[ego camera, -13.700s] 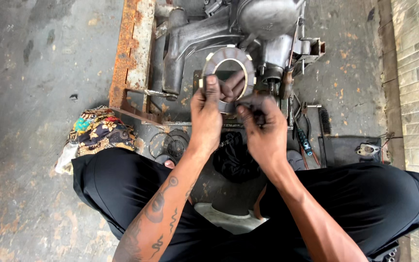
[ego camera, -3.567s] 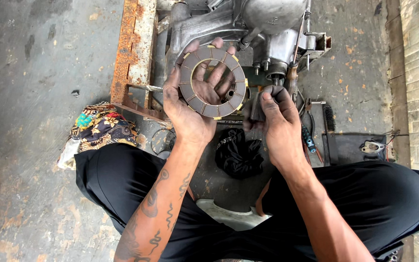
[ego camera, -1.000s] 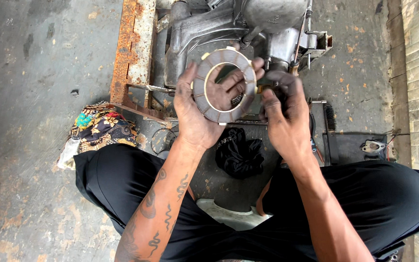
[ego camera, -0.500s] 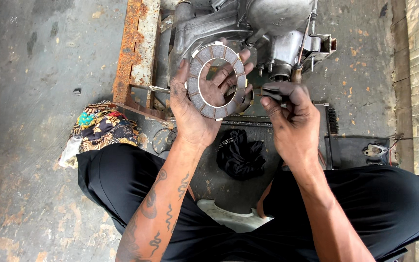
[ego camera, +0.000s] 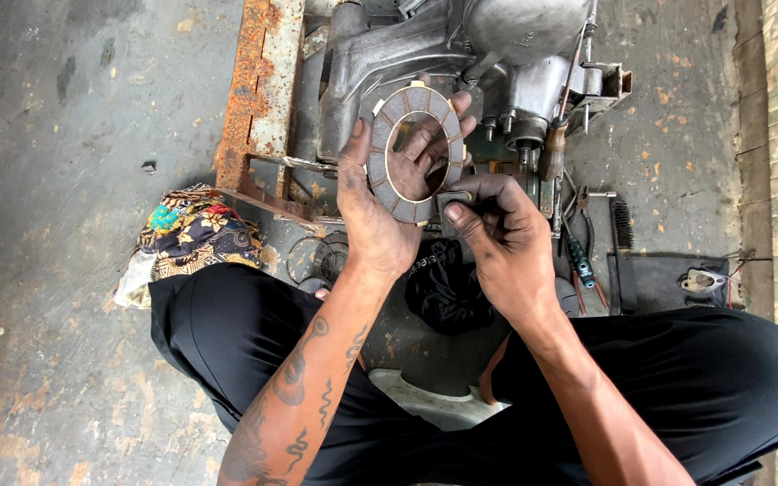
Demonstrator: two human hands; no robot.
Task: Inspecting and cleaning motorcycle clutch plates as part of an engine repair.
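Engine (ego camera: 461, 63): grey metal casing, beyond both hands, lying on the floor (ego camera: 74, 117). Its side stands uncovered and nothing is seated there that the view shows; by the look of it the ring work is at an early or middle stage, with fitting not yet done.

Frame (ego camera: 263, 90): rusted steel, left of the left hand, beside the engine.

Cloth (ego camera: 193, 232): patterned, many colours, bunched on the floor left of the left wrist. No label seen.

Bag (ego camera: 446, 288): black, crumpled, below and between the wrists. A strip of pale print runs along its top edge, too small to make out.

Ring (ego camera: 414, 153): flat, grey segmented face with a pale inner edge, held upright in front of the engine. Left hand (ego camera: 380, 211) curls round it, thumb on the near face, fingers showing through the hole.

Pad (ego camera: 455, 196): small dark square, touching the ring's lower right rim. Right hand (ego camera: 506, 238) pinches it between thumb and fingers.

Loose rings (ego camera: 317, 261): thin, on the floor just under the left wrist, apparently still waiting.

Tools (ego camera: 578, 261): screwdriver and small pieces, right of the right hand.

Cover (ego camera: 702, 282): small metal part, far right. No signs or packages in view.
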